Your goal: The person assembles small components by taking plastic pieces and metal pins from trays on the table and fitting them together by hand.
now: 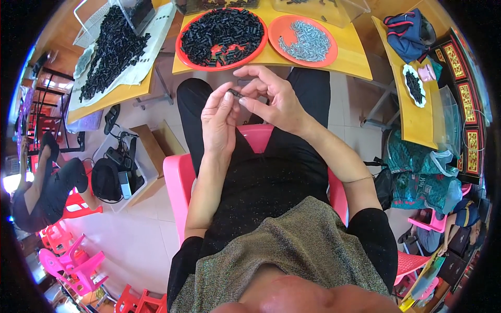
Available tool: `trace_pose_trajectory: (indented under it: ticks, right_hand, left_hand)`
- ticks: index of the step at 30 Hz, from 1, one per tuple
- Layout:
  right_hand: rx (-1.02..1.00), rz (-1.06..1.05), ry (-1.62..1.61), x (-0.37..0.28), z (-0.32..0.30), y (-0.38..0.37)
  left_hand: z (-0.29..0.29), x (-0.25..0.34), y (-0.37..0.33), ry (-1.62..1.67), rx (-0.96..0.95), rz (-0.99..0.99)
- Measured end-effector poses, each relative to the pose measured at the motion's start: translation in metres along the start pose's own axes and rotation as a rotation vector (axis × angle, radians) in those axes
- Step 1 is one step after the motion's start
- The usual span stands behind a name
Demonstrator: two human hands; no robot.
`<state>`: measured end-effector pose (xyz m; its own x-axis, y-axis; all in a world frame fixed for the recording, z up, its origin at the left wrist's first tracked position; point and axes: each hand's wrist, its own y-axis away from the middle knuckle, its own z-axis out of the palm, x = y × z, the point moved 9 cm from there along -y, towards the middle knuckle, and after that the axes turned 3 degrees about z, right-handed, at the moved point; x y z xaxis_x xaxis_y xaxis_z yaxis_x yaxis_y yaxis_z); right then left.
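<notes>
Above my lap, my left hand (219,120) pinches a small, narrow black part (235,93) between its thumb and fingers. My right hand (276,101) meets the part's right end with the thumb and a finger, while its index finger arches away above. Whether a smaller piece sits between those right fingertips is too small to tell. Just beyond my hands, a red round tray (222,67) holds a heap of small black plastic parts (222,34). To its right, an orange plate (282,52) carries many small silvery metal pieces (311,41).
Both trays stand on a yellow table (355,57). At left, a black heap (112,52) covers a sheet on another table. A side table at right bears a white dish (421,99) and a blue bag (409,36). Another person (47,193) sits far left, near pink chairs (75,266).
</notes>
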<state>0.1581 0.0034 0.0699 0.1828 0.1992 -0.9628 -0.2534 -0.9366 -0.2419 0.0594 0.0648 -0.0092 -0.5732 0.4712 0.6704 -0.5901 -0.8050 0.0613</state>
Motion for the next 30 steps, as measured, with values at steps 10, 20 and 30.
trace_pose_trajectory:
  ticks: [10,20,30]
  right_hand:
    - [0.008,-0.141,0.229,-0.018,0.005,0.005]
    - [0.066,-0.257,0.296,-0.029,0.007,0.009]
    - [-0.088,-0.304,0.560,-0.033,-0.001,0.005]
  left_hand:
    - [-0.001,0.007,0.001,-0.057,-0.039,0.086]
    - [-0.001,0.006,0.003,-0.063,-0.027,0.095]
    - [0.015,0.003,0.006,-0.006,-0.070,0.056]
